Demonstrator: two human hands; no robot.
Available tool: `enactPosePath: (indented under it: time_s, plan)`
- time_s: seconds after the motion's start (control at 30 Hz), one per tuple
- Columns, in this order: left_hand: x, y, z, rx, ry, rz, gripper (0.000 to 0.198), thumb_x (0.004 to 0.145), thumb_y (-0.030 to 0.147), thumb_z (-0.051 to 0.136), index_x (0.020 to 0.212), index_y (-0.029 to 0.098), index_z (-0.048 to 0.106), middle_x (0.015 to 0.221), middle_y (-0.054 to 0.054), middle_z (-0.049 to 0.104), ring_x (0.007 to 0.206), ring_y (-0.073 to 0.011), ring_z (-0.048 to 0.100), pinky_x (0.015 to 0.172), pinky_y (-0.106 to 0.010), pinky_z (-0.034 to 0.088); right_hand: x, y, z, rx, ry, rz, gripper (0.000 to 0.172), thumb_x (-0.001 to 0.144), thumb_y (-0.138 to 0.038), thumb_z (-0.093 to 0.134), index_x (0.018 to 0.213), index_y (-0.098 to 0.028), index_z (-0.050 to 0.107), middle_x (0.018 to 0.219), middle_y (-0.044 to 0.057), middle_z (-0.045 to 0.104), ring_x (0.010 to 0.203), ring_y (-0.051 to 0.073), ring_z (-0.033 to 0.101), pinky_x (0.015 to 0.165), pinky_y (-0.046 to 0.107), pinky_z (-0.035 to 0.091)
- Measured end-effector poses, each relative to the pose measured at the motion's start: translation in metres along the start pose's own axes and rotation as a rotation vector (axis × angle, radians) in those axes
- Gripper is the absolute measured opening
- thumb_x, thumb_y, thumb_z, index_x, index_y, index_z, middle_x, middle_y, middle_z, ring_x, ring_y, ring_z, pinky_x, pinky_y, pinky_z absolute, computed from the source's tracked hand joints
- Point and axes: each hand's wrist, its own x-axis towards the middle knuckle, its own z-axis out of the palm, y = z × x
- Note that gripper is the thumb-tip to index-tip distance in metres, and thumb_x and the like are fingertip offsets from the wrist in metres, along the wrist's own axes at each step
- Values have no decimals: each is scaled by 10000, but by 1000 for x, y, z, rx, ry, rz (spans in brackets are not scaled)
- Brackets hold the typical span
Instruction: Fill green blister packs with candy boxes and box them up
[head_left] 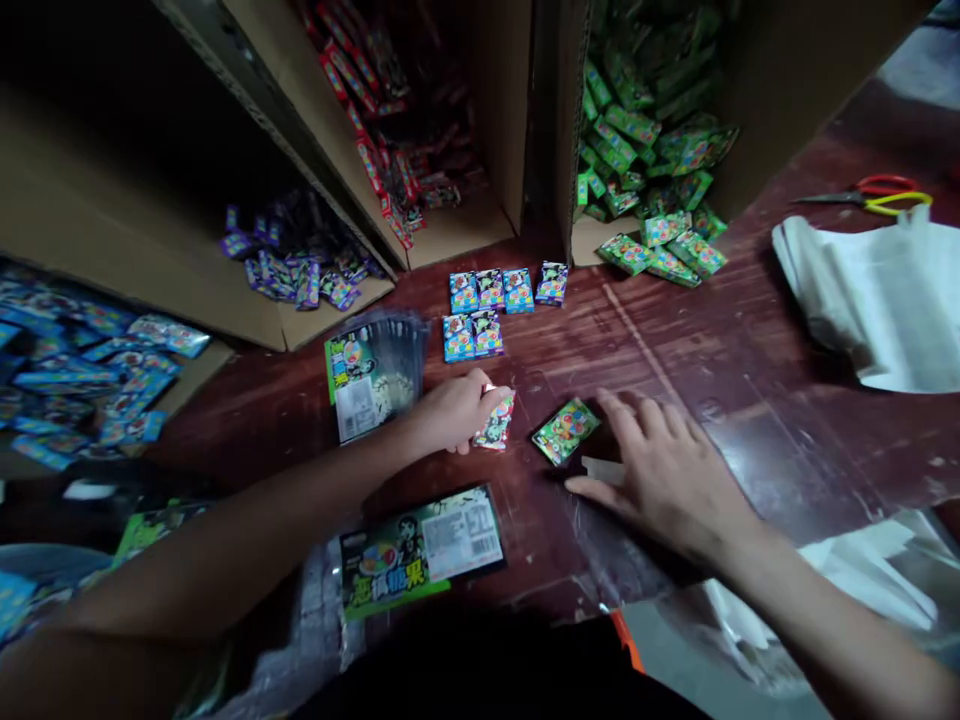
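My left hand (448, 410) pinches a small red candy box (497, 420) just above the tabletop or on it; I cannot tell which. Beside a small green candy box (566, 431), my right hand (667, 470) is open, fingers stretched and palm down over the table. Behind them lie several small blue candy boxes (460, 338) and purple candy boxes (552, 283) in two short rows. A stack of printed plastic pouches (375, 370) sits behind my left forearm. Nearer to me lies a single black and green pouch (420, 550).
Open cardboard boxes hold blue packs (97, 370), purple packs (300, 275), red packs (382, 170) and green packs (637, 140). Scissors (874, 195) with red and yellow handles lie at the far right, behind white sheets (900, 300). Clear plastic (600, 540) hangs near the front edge.
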Motion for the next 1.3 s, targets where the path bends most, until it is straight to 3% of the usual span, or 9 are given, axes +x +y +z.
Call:
enactPosePath:
  time_s: [0.17,0.27,0.37,0.5,0.63,0.8,1.0,1.17,1.3]
  plan:
    - [-20,-35,-5,170,319,254,655,925,629,486,1371,150,504,1287,-178,656,1125,-316,667,929,-401,497,-45,79,-5,14,-220,66,479,993,-533,462,1395,-281,526,1144,129,732,974,328,721,754,447,561]
    - [-18,-44,1,248,252,475,888,776,570,705,1509,183,386,1590,-159,389,1382,-351,456,1103,-430,405,-43,98,-16,-198,-98,191,676,953,-593,509,1460,-147,480,1206,245,695,1033,430,688,771,529,529]
    - [-8,-38,11,332,225,573,915,781,456,696,1562,171,311,1594,-148,384,1410,-358,380,1144,-463,348,-16,72,-23,-251,67,-21,849,899,-536,618,1571,-121,305,1497,241,506,1357,466,469,1028,609,424]
    - [-13,-17,18,355,340,506,826,758,520,685,1447,111,484,1374,-177,575,1280,-373,489,1100,-475,376,29,18,-18,-109,-119,-472,685,916,-236,551,1566,-259,335,1612,80,417,1475,326,364,1174,517,327]
    - [-31,3,24,260,434,337,788,832,773,502,1336,173,583,1228,-152,654,1076,-346,645,947,-471,476,43,-2,-8,-124,-188,-152,482,990,-406,488,1416,-180,495,1236,157,713,1093,317,690,892,426,524]
    - [-17,35,32,333,327,106,985,824,920,170,982,136,746,897,-178,733,900,-374,714,743,-442,509,19,-3,-1,-137,-242,238,492,1047,-520,318,1337,-174,514,819,130,764,780,317,754,690,389,521]
    - [-1,42,21,328,246,64,944,908,824,144,864,133,785,894,-212,746,976,-394,710,831,-487,502,-2,13,15,51,92,-108,1002,859,-753,556,1557,-85,290,1464,255,508,1351,406,476,1075,526,430]
    - [-12,1,19,287,164,573,841,806,549,666,1542,241,400,1564,-142,464,1386,-379,471,1081,-504,401,10,8,34,230,15,-208,907,900,-559,628,1603,-162,215,1324,187,578,1143,363,553,968,536,481]
    - [-3,-11,34,241,145,718,986,784,322,671,1617,203,158,1613,-145,373,1394,-328,433,1144,-458,344,21,-2,42,282,-9,-233,1053,830,-678,657,1621,-197,154,1401,198,539,1157,394,524,933,546,460]
